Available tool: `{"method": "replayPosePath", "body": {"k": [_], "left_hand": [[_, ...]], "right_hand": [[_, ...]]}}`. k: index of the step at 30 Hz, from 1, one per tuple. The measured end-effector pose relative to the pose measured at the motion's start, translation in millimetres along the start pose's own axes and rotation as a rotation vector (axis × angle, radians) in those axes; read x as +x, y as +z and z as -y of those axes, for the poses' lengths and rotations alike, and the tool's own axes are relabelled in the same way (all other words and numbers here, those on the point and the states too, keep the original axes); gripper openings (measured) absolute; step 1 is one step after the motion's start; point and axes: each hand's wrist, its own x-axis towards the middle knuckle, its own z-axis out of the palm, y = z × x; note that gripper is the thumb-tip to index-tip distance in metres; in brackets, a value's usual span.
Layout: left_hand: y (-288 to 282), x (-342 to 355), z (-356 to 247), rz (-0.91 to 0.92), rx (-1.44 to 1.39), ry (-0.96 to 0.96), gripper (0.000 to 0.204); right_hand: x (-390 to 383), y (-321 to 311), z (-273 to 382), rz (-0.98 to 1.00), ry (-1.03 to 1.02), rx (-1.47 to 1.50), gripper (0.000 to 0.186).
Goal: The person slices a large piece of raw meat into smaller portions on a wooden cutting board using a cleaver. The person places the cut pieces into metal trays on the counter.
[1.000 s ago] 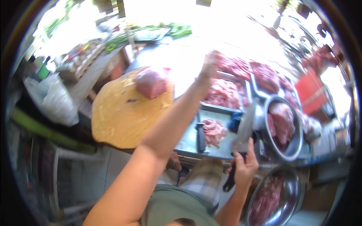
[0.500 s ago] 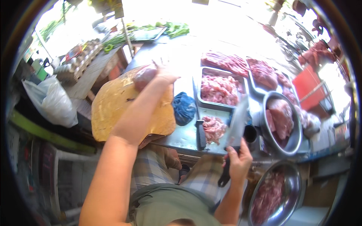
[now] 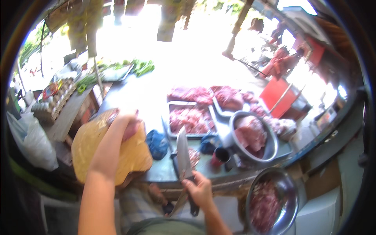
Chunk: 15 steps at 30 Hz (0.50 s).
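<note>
A thick yellowish chopping board lies at the left of the table. On its far part is a dark red piece of meat, and my left hand is closed over it; the fingertips are blurred. In front of me my right hand grips a large knife by its black handle. The blade points up and away, in front of a small heap of cut meat. A knotted blue plastic bag sits between the board and the knife.
Beyond the knife are a metal tray of cut meat and a meat slab. A steel bowl with meat stands right, near a dark cup. Lower right is another bowl of meat. Egg trays stand far left.
My view has swung up and to the right. My left hand, spread beside the meat before, now lies over it. The right hand still holds the knife, its blade now more upright.
</note>
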Motion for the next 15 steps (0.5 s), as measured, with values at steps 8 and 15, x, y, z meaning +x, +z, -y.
{"method": "replayPosePath", "body": {"k": [8, 15], "left_hand": [[-1, -55, 10, -0.011, -0.033, 0.022, 0.057], [19, -57, 24, -0.134, -0.049, 0.149, 0.049]], "right_hand": [[7, -2, -5, 0.195, -0.036, 0.358, 0.048], [5, 29, 0, 0.303, 0.083, 0.366, 0.037]]}}
